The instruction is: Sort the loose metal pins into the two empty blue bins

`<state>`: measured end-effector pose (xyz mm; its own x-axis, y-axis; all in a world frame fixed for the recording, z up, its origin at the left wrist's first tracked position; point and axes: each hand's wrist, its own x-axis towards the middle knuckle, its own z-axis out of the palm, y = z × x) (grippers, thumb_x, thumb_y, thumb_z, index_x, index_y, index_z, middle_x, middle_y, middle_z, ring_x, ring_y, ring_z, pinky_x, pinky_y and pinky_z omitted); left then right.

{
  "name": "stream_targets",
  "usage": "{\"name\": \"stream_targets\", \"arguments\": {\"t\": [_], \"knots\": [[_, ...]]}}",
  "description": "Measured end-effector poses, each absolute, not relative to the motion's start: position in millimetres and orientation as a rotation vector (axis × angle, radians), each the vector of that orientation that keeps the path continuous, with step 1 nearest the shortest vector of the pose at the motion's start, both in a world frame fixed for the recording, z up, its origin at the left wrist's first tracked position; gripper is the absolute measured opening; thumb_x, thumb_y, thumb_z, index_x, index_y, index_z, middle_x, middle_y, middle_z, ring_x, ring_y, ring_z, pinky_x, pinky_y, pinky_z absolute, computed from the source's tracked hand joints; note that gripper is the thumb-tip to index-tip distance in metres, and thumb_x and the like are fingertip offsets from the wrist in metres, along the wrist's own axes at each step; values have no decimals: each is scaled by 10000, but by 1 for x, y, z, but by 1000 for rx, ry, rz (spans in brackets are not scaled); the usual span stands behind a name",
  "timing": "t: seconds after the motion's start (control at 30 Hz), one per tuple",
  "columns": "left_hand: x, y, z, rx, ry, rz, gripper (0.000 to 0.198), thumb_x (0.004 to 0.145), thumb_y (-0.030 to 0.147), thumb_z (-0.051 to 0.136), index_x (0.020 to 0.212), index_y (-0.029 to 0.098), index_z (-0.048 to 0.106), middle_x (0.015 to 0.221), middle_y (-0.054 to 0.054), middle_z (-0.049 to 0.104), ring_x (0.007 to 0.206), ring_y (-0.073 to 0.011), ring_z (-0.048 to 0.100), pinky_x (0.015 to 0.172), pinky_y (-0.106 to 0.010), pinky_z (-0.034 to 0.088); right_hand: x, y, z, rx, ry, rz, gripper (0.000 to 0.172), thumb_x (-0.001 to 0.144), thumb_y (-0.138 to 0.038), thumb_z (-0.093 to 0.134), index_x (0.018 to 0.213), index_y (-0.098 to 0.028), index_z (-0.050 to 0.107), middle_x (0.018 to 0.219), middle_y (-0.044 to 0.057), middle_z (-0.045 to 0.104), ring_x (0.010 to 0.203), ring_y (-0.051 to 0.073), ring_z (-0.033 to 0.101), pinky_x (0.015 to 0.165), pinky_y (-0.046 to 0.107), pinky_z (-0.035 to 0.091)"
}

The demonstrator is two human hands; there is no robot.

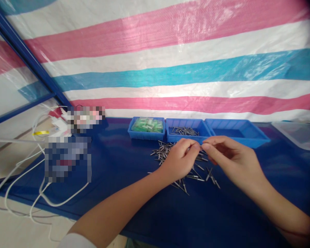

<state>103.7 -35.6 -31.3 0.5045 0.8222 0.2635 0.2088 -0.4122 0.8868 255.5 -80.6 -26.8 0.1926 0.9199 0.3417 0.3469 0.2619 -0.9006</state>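
Observation:
My left hand (183, 156) and my right hand (228, 155) meet fingertip to fingertip above a pile of blind rivets. Both are closed in a pinch. Whatever sits between the fingertips is too small and too covered to make out. The loose silver blind rivets (162, 151) lie scattered on the blue table, partly hidden under my left hand. A few rivets (213, 177) lie apart, just below my right hand. Behind my hands, a blue bin (172, 137) holds more rivets (184, 131).
Left of that bin, a small blue bin (144, 136) holds green-and-clear packets (148, 124). To the right stand another blue bin (257, 137) and a clear plastic lid or tray (294, 136). White cables (59, 205) loop over the table's left side. A striped sheet (155, 77) hangs behind.

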Motion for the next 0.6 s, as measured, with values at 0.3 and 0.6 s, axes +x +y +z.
{"name": "stream_targets", "arguments": {"t": [0.3, 0.6], "knots": [[72, -6, -13, 1939, 1022, 784, 367, 942, 417, 415, 1201, 194, 548, 895, -23, 618, 702, -120, 537, 691, -257, 423, 264, -13, -18, -1383, -1539, 113, 115, 821, -313, 616, 828, -201, 643, 796, 30, 677, 636, 151, 585, 575, 280, 463], [51, -10, -12, 2504, 953, 490, 233, 914, 276, 468, 989, 177, 666, 912, -37, 652, 726, -130, 579, 686, -249, 437, 274, -23, -24, -1478, -1700, -121, 180, 802, -230, 581, 962, -178, 645, 884, 69, 663, 683, 183, 562, 682, 330, 466]]}}
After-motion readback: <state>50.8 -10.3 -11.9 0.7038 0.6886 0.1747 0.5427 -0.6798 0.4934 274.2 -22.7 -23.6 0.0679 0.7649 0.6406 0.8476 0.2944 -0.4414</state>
